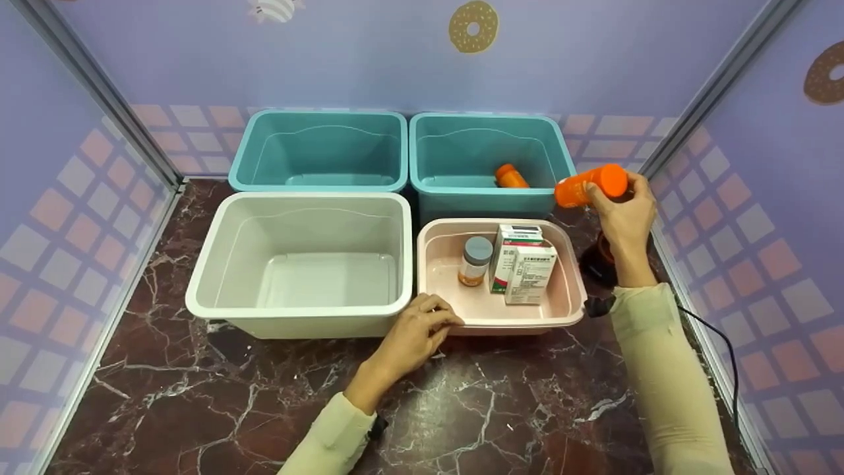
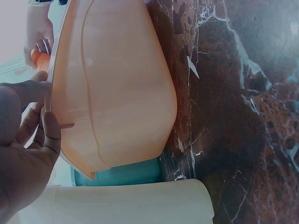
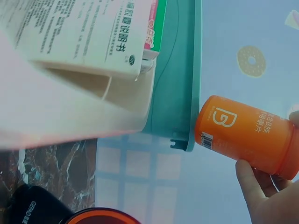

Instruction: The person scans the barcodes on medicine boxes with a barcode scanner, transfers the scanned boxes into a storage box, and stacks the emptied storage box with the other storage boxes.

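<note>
My right hand (image 1: pixel 626 218) grips an orange pill bottle (image 1: pixel 575 190) by its cap end. The bottle is tilted on its side, its base close to the right rim of the right teal bin (image 1: pixel 484 203). Another orange bottle (image 1: pixel 510 176) lies inside that bin. Thumb and fingers of my left hand (image 1: pixel 415 333) pinch the front rim of a pink bin (image 1: pixel 511 322), near its left corner. Inside the pink bin stand a grey-lidded bottle (image 1: pixel 476 257) and two medicine boxes, a white box (image 1: pixel 531 277) in front of a green-and-red-edged box (image 1: pixel 504 257).
A white bin (image 1: pixel 297 311) stands left of the pink one, with a second teal bin (image 1: pixel 316 117) behind it. Below my right wrist is a dark object (image 1: pixel 597 264), with a black cable (image 1: pixel 730 349) along the right wall. Walls enclose the marbled table (image 1: pixel 217 396).
</note>
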The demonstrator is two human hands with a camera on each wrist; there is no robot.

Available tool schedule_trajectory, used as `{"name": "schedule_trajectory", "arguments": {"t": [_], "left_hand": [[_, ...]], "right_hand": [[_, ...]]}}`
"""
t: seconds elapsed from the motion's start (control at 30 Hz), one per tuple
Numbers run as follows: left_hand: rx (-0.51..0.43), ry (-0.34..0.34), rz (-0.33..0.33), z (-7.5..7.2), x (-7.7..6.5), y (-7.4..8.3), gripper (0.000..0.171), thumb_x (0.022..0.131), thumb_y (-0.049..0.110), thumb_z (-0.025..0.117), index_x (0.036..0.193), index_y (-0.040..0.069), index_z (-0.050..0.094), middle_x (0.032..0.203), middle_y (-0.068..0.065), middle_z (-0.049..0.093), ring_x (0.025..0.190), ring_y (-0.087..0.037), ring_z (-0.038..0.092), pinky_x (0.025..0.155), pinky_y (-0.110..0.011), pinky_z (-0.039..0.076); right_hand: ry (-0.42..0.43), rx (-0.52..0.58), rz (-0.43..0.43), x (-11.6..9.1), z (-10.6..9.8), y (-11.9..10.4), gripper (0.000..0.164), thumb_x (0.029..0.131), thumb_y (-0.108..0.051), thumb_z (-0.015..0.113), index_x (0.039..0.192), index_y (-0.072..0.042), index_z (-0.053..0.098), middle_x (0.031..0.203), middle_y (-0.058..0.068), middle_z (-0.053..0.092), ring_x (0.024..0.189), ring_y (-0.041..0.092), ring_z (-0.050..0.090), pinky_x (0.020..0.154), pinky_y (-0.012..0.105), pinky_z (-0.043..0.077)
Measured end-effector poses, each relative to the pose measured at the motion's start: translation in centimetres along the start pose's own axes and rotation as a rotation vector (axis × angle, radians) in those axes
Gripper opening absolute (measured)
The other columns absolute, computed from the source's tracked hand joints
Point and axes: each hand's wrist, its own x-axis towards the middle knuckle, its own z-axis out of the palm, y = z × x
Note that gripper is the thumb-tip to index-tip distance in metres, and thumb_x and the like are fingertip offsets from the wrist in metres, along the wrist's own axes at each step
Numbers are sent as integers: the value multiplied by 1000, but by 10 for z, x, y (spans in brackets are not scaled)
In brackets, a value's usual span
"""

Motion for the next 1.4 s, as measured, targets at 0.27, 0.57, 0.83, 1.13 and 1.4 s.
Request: {"name": "schedule_trajectory", "arguments": {"t": [0.27, 0.57, 0.83, 1.13, 1.4], "left_hand": [[-2, -16, -14, 0, 0, 0, 14, 90, 11, 72, 100, 18, 78, 99, 4, 66, 100, -16, 58, 92, -30, 49], [3, -19, -17, 0, 2, 0, 15, 89, 10, 72, 100, 18, 78, 99, 4, 66, 99, -16, 58, 92, -29, 49], [3, -20, -20, -1, 2, 1, 16, 88, 10, 72, 100, 19, 78, 100, 5, 66, 100, -15, 58, 92, -29, 49], [12, -11, -13, -2, 2, 0, 15, 88, 10, 72, 100, 18, 78, 100, 4, 66, 99, -15, 58, 91, -28, 49], [0, -23, -28, -1, 1, 1, 17, 88, 8, 72, 100, 18, 77, 101, 4, 66, 100, -15, 57, 92, -29, 49]], "right_hand": [[7, 23, -14, 3, 9, -3, 62, 75, -35, 81, 127, -7, 63, 114, 5, 64, 94, 4, 54, 87, 20, 43], [-20, 57, -9, 11, 20, -11, 60, 77, -35, 80, 128, -10, 62, 114, 4, 63, 98, 7, 56, 87, 20, 45], [-23, 36, -11, 19, 28, -14, 59, 79, -33, 78, 129, -7, 61, 116, 5, 63, 98, 7, 54, 90, 21, 44], [-36, 18, 11, 24, 41, -18, 60, 79, -34, 79, 131, -10, 61, 122, 11, 65, 104, 13, 58, 89, 21, 43], [-78, 47, 30, 26, 53, -19, 60, 78, -31, 80, 130, -8, 61, 119, 9, 64, 104, 12, 56, 93, 23, 44]]}}
